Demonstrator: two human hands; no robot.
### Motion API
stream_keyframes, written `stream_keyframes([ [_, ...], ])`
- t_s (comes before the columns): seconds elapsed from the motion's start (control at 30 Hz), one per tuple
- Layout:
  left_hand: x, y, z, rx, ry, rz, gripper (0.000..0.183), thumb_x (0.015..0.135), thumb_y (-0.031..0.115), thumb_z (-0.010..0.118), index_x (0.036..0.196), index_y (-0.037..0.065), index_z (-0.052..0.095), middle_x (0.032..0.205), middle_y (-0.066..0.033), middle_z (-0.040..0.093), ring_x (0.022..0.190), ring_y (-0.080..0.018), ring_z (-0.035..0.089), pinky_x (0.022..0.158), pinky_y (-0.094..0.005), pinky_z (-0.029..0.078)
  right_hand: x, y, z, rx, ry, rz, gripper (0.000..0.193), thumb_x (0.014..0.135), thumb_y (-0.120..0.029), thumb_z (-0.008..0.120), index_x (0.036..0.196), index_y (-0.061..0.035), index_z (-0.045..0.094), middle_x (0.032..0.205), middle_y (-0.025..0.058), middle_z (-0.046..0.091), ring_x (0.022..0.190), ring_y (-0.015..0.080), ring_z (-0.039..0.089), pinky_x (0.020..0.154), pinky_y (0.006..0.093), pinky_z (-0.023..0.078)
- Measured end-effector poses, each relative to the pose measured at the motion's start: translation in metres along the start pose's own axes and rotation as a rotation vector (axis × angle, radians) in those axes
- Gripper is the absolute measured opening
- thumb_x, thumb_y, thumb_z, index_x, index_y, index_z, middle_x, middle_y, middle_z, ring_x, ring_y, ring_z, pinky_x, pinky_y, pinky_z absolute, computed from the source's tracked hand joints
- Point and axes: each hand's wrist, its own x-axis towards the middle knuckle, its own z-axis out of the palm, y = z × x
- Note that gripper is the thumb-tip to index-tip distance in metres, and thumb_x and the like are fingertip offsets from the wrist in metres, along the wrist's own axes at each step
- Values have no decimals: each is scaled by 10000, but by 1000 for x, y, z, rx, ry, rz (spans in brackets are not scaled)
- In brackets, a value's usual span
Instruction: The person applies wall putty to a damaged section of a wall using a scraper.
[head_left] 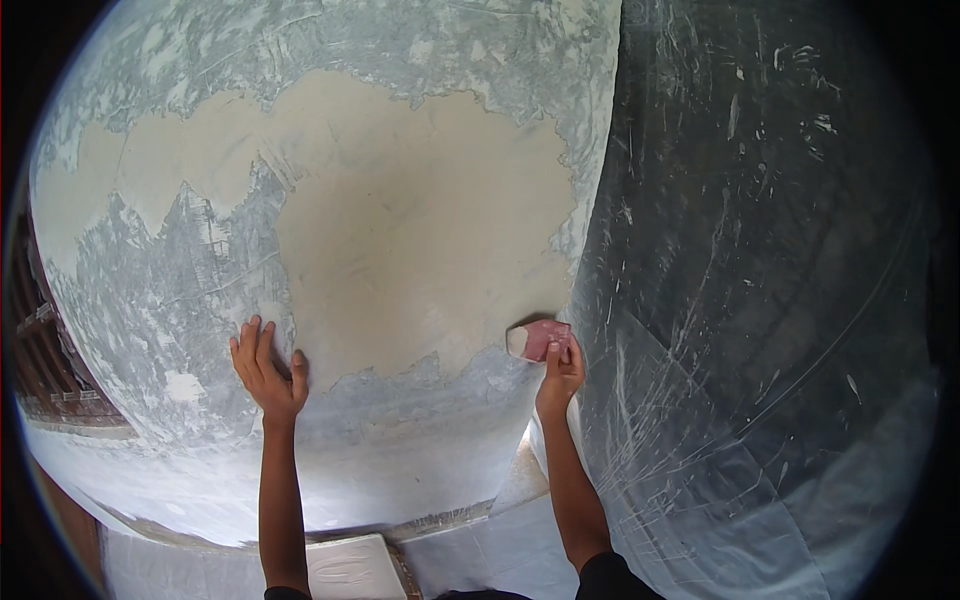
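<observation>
From where I stand, the right hand (562,381) pinches a pinkish-red scraper (545,341) at the beige patch's (420,230) lower-right edge, while the left hand (270,380), gripping nothing, lies spread on the grey surface (185,290) just left of its lower part.

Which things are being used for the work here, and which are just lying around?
In use:
Right hand, holding the scraper
Left hand, on the grey surface
Beige paste, on that surface and the scraper

Seemingly just there:
Dark sheet, at right
Brown slats, far left
White slab, below; I can't tell its use
</observation>
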Motion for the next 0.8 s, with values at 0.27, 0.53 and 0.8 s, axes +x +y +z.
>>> stream_keyframes([
  [0.27, 0, 1, 0, -6, -10, -2, 458, 876, 270, 515, 1238, -11, 509, 1326, -189, 486, 1279, -345, 407, 1088, -514, 232, 11, -2, -10, 76, 52, 27, 423, 925, -103, 593, 1299, 37, 452, 1160, 109, 599, 1037, 143, 565, 913, 275, 441],
  [0.53, -1, 2, -1, -1, -3, -4, 449, 883, 274, 512, 1230, -10, 516, 1322, -188, 489, 1279, -339, 405, 1089, -512, 231, 16, -15, -10, 242, 190, 78, 447, 921, -98, 599, 1316, 21, 426, 1131, 104, 605, 1008, 130, 567, 908, 276, 446],
  [0.8, -1, 0, -1, 1, -6, 2, 454, 890, 287, 510, 1232, -12, 516, 1321, -190, 490, 1277, -338, 408, 1085, -509, 236, 33, 10, -35, 93, 132, 32, 419, 931, -163, 598, 1301, -17, 464, 1169, 80, 591, 1038, 145, 571, 908, 286, 446],
])
